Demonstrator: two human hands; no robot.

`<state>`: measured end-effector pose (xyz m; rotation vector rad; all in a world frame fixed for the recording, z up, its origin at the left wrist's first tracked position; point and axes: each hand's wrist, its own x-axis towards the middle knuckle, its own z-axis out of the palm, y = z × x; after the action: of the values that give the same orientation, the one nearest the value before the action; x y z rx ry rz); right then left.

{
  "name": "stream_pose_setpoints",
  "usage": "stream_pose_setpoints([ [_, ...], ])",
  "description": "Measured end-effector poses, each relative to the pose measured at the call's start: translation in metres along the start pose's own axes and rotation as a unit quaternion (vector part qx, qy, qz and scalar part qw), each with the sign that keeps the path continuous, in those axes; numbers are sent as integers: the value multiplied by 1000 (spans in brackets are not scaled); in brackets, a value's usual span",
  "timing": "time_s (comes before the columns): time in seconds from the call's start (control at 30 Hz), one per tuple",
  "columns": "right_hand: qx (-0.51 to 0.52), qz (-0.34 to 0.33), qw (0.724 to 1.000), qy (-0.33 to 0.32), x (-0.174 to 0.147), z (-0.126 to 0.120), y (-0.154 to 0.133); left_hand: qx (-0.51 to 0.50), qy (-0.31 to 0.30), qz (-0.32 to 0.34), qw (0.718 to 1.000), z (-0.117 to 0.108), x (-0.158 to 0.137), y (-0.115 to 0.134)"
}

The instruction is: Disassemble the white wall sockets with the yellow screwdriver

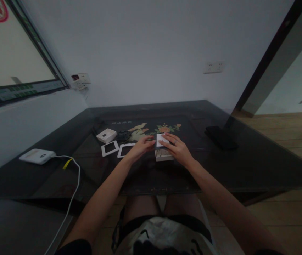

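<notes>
A small white flat piece [160, 139], a card or a small box, stands over the far side of an open white box [164, 158] with a fitted inner tray. My right hand [179, 148], with a ring on one finger, has its fingers on the white piece and grips it from the right. My left hand [141, 147] is just left of the piece, fingers stretched and apart, holding nothing. Left of that hand lie two white frames with dark centres, one [110, 148] whole in view and one [120, 151] partly hidden by my left hand.
A white box [106, 135] and a dark coiled cable [123, 135] sit behind the frames. A white device [37, 156] with a white cable [79, 173] lies at the left. A black wallet-like object [221, 137] rests at the right of the dark table [236, 170].
</notes>
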<state>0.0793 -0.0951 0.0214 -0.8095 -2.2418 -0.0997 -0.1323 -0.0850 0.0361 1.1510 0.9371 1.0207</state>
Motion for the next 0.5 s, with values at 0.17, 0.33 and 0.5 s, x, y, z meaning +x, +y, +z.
stream_pose_setpoints([
  [0.17,-14,-30,999,33,-1,4,3,-2,-16,23,1000,-3,1,-2],
  [0.33,-22,-35,999,34,0,5,2,44,-16,83,995,-2,1,0],
  [0.5,-18,-37,999,26,0,5,1,139,-6,150,979,-2,6,-4],
])
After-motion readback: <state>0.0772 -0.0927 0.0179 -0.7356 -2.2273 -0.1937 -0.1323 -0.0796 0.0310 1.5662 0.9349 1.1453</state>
